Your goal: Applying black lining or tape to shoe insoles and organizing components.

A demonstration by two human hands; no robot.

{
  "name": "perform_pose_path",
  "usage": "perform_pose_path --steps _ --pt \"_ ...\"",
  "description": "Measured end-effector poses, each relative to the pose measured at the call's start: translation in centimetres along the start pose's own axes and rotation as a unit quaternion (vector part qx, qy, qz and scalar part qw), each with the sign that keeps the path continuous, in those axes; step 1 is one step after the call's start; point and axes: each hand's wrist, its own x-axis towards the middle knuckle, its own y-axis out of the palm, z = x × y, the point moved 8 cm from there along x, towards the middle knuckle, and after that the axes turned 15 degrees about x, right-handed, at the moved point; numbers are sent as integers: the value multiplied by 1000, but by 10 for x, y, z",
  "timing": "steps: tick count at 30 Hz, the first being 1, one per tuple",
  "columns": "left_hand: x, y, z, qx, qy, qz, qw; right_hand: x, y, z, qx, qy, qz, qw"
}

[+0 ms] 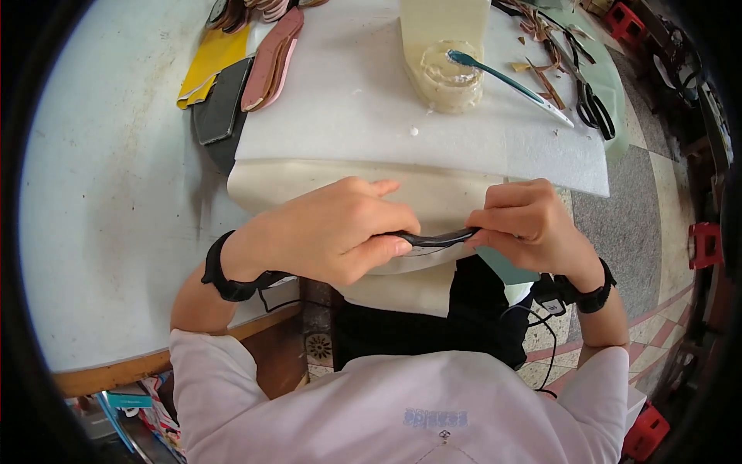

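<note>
My left hand point(332, 228) and my right hand point(525, 220) hold the two ends of a thin dark strip point(437, 238) with a pale underside, seen edge-on. The fingers of both hands pinch it just above the front edge of a cream board point(309, 182). Each wrist wears a black band. The strip's middle shows between the thumbs; its ends are hidden inside my fingers.
A white sheet point(348, 108) covers the bench top. On it stand a cream glue pot point(447, 73) with a teal-handled brush point(502, 76), black scissors point(591, 104) and brown scraps at the right. Pink, yellow and dark sole pieces point(247, 69) lie at the back left. Red stools stand on the floor.
</note>
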Motion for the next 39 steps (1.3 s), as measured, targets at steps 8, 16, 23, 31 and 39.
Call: perform_pose_path --steps 8,16,23,31,39 --pt "15 9 -36 253 95 -68 960 4 0 26 -80 -107 -10 991" --pt "10 2 -36 248 91 -120 957 0 -12 18 -101 -9 -67 993" --pt "7 6 -31 230 50 -131 963 -6 -16 10 -61 45 -71 995" --pt "-8 -11 8 -52 -70 -119 989 -14 -37 13 -54 39 -130 989" --pt "-17 -6 24 -366 -82 -165 912 -20 -47 -8 -1 100 -141 985"
